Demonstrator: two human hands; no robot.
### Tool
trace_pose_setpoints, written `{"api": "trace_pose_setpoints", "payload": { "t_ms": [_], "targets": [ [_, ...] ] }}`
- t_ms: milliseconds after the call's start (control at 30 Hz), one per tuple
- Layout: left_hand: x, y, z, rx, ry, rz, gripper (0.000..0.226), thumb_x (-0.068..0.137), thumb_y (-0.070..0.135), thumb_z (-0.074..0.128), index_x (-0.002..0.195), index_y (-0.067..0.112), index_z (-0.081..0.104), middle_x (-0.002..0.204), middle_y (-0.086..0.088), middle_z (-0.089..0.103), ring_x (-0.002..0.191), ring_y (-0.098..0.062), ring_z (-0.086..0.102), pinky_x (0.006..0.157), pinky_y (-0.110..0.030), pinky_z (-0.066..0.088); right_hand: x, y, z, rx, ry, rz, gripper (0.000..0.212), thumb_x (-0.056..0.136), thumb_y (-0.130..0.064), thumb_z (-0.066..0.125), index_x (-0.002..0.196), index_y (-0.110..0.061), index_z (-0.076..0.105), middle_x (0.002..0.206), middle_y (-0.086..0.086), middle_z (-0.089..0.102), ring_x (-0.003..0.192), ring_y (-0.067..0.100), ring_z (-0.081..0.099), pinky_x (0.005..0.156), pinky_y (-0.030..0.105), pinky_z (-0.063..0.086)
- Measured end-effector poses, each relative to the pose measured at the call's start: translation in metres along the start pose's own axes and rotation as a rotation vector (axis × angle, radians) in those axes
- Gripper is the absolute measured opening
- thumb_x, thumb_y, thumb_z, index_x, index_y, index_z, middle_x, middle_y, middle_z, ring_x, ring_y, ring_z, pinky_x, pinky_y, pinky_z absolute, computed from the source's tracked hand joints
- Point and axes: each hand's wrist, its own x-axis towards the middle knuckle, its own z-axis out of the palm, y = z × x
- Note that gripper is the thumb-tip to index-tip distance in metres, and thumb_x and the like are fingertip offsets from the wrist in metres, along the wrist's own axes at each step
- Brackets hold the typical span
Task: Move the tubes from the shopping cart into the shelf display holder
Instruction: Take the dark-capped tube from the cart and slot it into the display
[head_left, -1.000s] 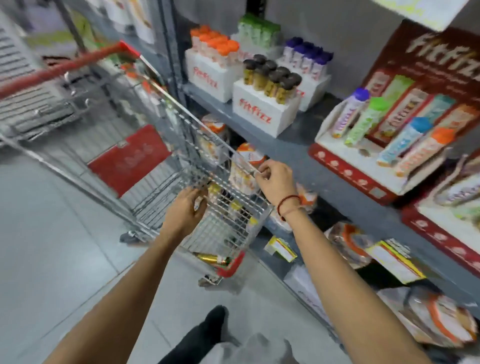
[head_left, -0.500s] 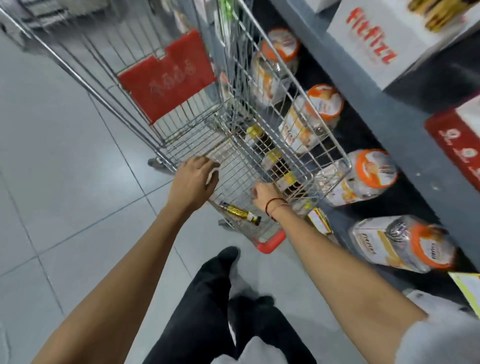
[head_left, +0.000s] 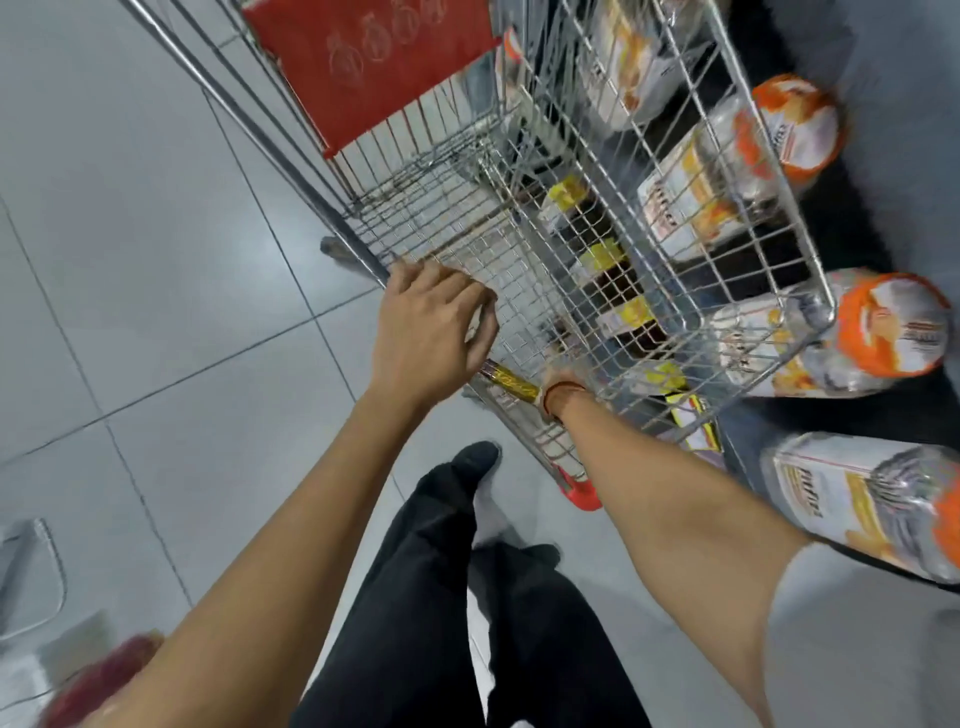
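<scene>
Shopping cart (head_left: 597, 218) is sitting beside lower shelf w/ bagged goods. L hand (head_left: 426, 332) is resting on cart's near rim, fingers loose, holding nothing. R hand (head_left: 563, 384) is reaching inside; grip hidden, can't tell. Gold tube (head_left: 509, 384) is lying on cart floor by R wrist. Task looks barely started; holder not in view.

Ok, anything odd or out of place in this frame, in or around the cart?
One thing: a gold tube lies on its side at the near end of the shopping cart, alone, between the left hand and the right hand. The image is blurred, so damage can't be judged.
</scene>
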Motion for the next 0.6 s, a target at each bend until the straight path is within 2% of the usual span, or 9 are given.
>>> {"api": "trace_pose_setpoints", "payload": {
  "t_ms": [100, 233, 300, 400, 500, 600],
  "targets": [
    [-0.001, 0.000, 0.002, -0.009, 0.032, -0.005, 0.023, 0.090, 0.024, 0.049, 0.082, 0.011, 0.066, 0.080, -0.003, 0.070, 0.084, -0.024, 0.059, 0.077, -0.039, 0.033, -0.009, -0.008, -0.005, -0.053, -0.019, 0.094, 0.032, 0.098, -0.011, 0.040, 0.127, -0.003, 0.051, 0.130, 0.016, 0.058, 0.119, 0.030, 0.056, 0.095, 0.037, 0.048],
    [-0.001, -0.001, 0.003, -0.008, 0.054, -0.002, 0.023, 0.090, 0.024, 0.050, 0.081, 0.012, 0.067, 0.078, -0.003, 0.070, 0.083, -0.024, 0.060, 0.076, -0.038, 0.033, -0.025, -0.014, -0.019, 0.026, 0.007, 0.136, 0.033, 0.094, -0.011, 0.051, 0.127, -0.005, 0.053, 0.131, 0.012, 0.056, 0.117, 0.028, 0.058, 0.091, 0.036, 0.050],
    [-0.001, -0.001, 0.004, -0.015, 0.059, -0.001, 0.022, 0.090, 0.024, 0.050, 0.080, 0.012, 0.066, 0.077, -0.003, 0.070, 0.082, -0.024, 0.060, 0.076, -0.038, 0.032, -0.032, -0.013, -0.024, 0.096, 0.016, 0.156, 0.032, 0.092, -0.013, 0.055, 0.123, -0.006, 0.056, 0.125, 0.011, 0.060, 0.112, 0.027, 0.061, 0.088, 0.034, 0.051],
    [-0.001, -0.002, 0.003, -0.024, 0.036, -0.013, 0.022, 0.089, 0.025, 0.050, 0.080, 0.013, 0.066, 0.075, -0.002, 0.069, 0.079, -0.024, 0.058, 0.076, -0.039, 0.033, -0.043, -0.007, -0.039, 0.219, 0.047, 0.130, 0.027, 0.088, -0.011, 0.060, 0.113, -0.004, 0.062, 0.104, 0.011, 0.066, 0.095, 0.026, 0.065, 0.074, 0.030, 0.051],
    [-0.002, -0.001, 0.001, -0.014, 0.028, -0.006, 0.021, 0.088, 0.023, 0.051, 0.079, 0.012, 0.066, 0.074, -0.003, 0.069, 0.075, -0.025, 0.058, 0.073, -0.038, 0.030, -0.056, 0.001, -0.057, 0.302, 0.146, 0.089, 0.024, 0.088, -0.011, 0.060, 0.110, -0.002, 0.062, 0.110, 0.017, 0.065, 0.097, 0.029, 0.064, 0.077, 0.033, 0.053],
    [-0.002, 0.001, -0.003, 0.000, -0.012, -0.011, 0.023, 0.087, 0.023, 0.050, 0.076, 0.012, 0.066, 0.072, -0.004, 0.069, 0.072, -0.025, 0.057, 0.069, -0.035, 0.027, -0.081, 0.006, -0.070, 0.346, 0.243, 0.021, 0.010, 0.085, -0.012, 0.063, 0.094, -0.007, 0.064, 0.091, 0.017, 0.063, 0.084, 0.026, 0.061, 0.074, 0.030, 0.052]
  ]
}}
